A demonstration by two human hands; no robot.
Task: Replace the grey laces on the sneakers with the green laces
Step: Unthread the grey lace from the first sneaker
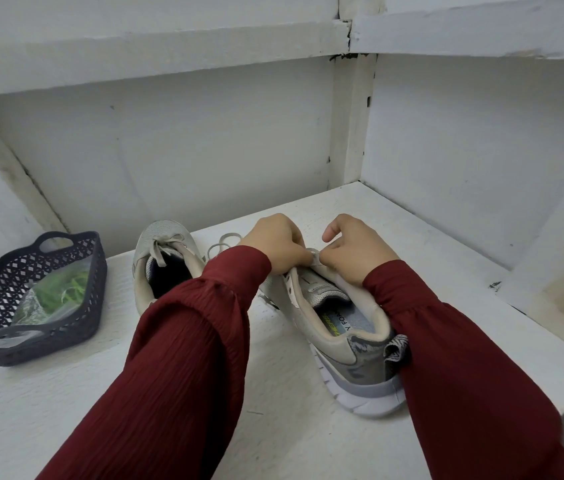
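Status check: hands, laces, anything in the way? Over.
Left hand and right hand both pinch grey lace on nearer sneaker. Green laces bagged in basket, untouched. Nothing in the way.

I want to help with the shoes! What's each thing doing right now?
Sneaker near basket: upright, grey lace in.
Other sneaker: upright, loose lace at its top.
Green laces: bagged, inside the basket.
Basket: standing on the shelf.
Left hand: pinching the loose lace.
Right hand: pinching it too.
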